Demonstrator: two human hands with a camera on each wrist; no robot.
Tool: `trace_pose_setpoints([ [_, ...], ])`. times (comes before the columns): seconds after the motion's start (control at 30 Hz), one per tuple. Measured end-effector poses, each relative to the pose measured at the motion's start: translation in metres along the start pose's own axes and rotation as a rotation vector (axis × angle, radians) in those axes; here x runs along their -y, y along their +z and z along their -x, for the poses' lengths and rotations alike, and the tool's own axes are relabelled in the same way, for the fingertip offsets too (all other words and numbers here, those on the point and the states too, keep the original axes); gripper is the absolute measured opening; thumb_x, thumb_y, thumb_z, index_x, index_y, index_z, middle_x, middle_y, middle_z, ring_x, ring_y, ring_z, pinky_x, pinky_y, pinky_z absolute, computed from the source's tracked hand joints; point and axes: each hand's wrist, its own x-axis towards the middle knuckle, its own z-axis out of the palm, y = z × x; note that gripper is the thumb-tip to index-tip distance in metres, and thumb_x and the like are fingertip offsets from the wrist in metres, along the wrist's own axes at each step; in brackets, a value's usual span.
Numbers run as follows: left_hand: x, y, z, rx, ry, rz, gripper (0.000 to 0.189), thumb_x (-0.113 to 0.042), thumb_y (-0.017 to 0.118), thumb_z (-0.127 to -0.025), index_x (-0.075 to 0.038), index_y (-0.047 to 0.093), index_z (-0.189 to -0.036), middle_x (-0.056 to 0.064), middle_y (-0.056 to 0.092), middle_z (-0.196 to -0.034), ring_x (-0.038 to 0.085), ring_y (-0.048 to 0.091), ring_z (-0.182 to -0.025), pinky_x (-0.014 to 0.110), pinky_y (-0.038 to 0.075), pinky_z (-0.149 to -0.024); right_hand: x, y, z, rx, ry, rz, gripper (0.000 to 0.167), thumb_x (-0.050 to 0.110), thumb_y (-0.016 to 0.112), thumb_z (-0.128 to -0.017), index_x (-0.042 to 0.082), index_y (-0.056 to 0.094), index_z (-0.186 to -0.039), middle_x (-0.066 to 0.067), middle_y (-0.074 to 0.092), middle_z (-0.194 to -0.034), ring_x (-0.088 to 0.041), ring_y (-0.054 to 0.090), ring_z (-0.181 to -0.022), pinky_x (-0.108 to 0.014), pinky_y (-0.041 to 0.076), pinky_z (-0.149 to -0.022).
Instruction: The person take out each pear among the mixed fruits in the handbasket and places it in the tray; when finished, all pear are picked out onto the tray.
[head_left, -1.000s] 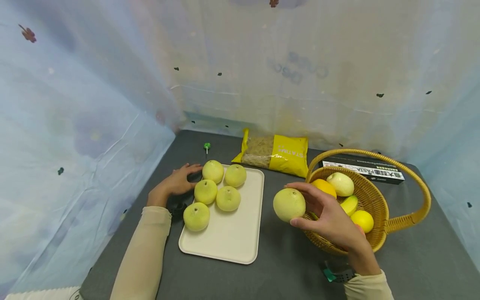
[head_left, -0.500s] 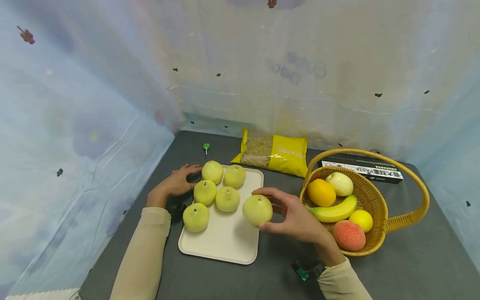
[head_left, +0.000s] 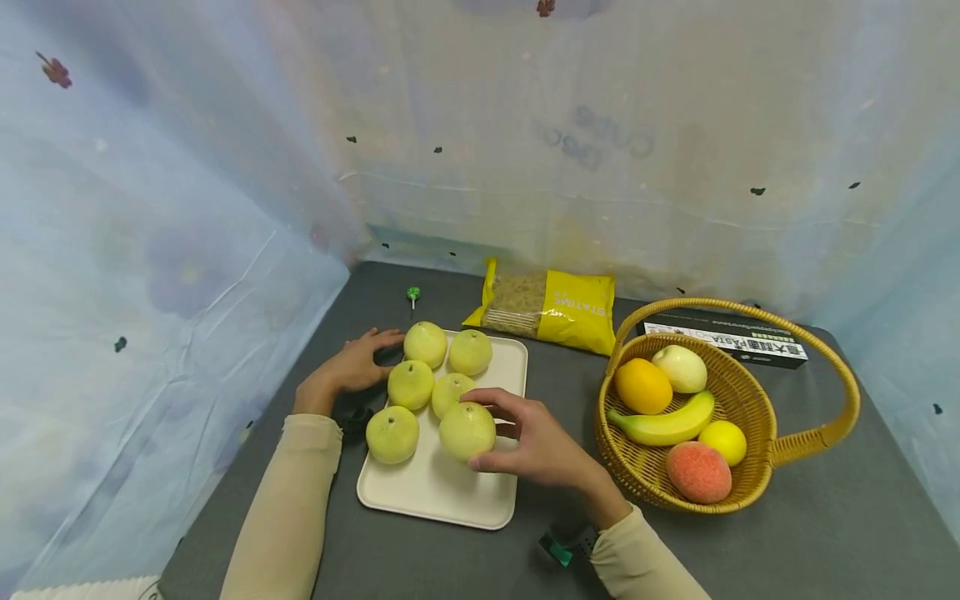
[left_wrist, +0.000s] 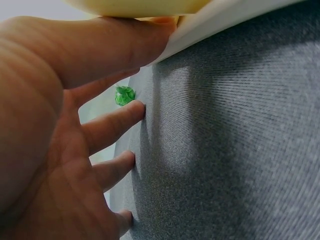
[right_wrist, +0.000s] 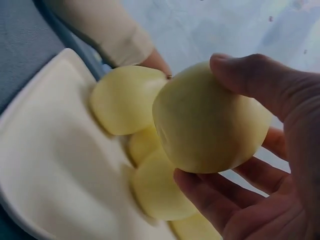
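In the head view my right hand holds a round yellow-green fruit between thumb and fingers, above the cream tray. The right wrist view shows the held fruit off the tray, its lower side clear of the tray surface. On the tray sit several similar fruits, one near the left edge, another partly hidden behind the held one. My left hand rests at the tray's left side, fingers spread on the grey table. In the left wrist view its thumb lies against the tray rim, just under a fruit.
Right of the tray stands a wicker basket with a tall handle, holding an orange, a banana, a peach and other fruit. Behind lie a yellow pasta bag, a black box and a green lollipop.
My right hand has carried the fruit leftward from beside the basket to above the tray, uncovering the basket's banana and peach. My left hand has stayed in place.
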Motion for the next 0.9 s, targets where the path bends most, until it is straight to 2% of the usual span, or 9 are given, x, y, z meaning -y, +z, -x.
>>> trace_pose_setpoints([
  [0.2, 0.000, 0.000, 0.000, -0.005, 0.005, -0.007, 0.069, -0.025, 0.074, -0.106, -0.008, 0.047, -0.167, 0.023, 0.033, -0.177, 0.057, 0.011, -0.166, 0.086, 0.002, -0.125, -0.013, 0.015, -0.007, 0.006, 0.015, 0.041, 0.072, 0.020, 0.094, -0.090, 0.015, 0.061, -0.154, -0.002, 0.063, -0.154, -0.024, 0.068, -0.134, -0.039, 0.060, -0.110],
  [0.43, -0.003, -0.001, 0.001, -0.004, 0.008, -0.004, 0.069, -0.026, 0.074, -0.106, -0.007, 0.047, -0.167, 0.023, 0.033, -0.177, 0.057, 0.011, -0.166, 0.086, 0.002, -0.125, -0.019, 0.027, -0.009, 0.007, 0.014, 0.113, 0.073, 0.023, 0.095, -0.089, 0.012, 0.062, -0.152, -0.003, 0.062, -0.154, -0.023, 0.066, -0.137, -0.029, 0.059, -0.109],
  [0.6, -0.003, -0.002, 0.001, -0.001, 0.006, -0.007, 0.069, -0.027, 0.073, -0.106, -0.008, 0.047, -0.167, 0.023, 0.033, -0.177, 0.057, 0.010, -0.166, 0.086, 0.002, -0.125, -0.021, 0.033, -0.011, 0.004, 0.004, 0.221, 0.076, 0.023, 0.096, -0.088, 0.009, 0.061, -0.153, -0.006, 0.062, -0.155, -0.020, 0.062, -0.141, -0.032, 0.059, -0.109],
  [0.8, -0.003, -0.002, 0.002, -0.001, 0.009, -0.009, 0.068, -0.023, 0.073, -0.106, -0.007, 0.047, -0.167, 0.024, 0.033, -0.177, 0.057, 0.011, -0.166, 0.086, 0.002, -0.125, -0.022, 0.038, -0.013, -0.015, -0.020, 0.294, 0.074, 0.021, 0.096, -0.087, 0.013, 0.061, -0.152, 0.000, 0.063, -0.153, -0.016, 0.062, -0.138, -0.036, 0.060, -0.108],
  [0.9, -0.003, -0.002, 0.002, -0.004, 0.012, -0.011, 0.068, -0.021, 0.072, -0.105, -0.007, 0.047, -0.167, 0.024, 0.034, -0.177, 0.057, 0.012, -0.166, 0.086, 0.003, -0.125, -0.023, 0.041, -0.014, -0.031, -0.060, 0.335, 0.075, 0.021, 0.096, -0.087, 0.015, 0.060, -0.152, 0.000, 0.063, -0.152, -0.016, 0.062, -0.136, -0.036, 0.060, -0.106],
])
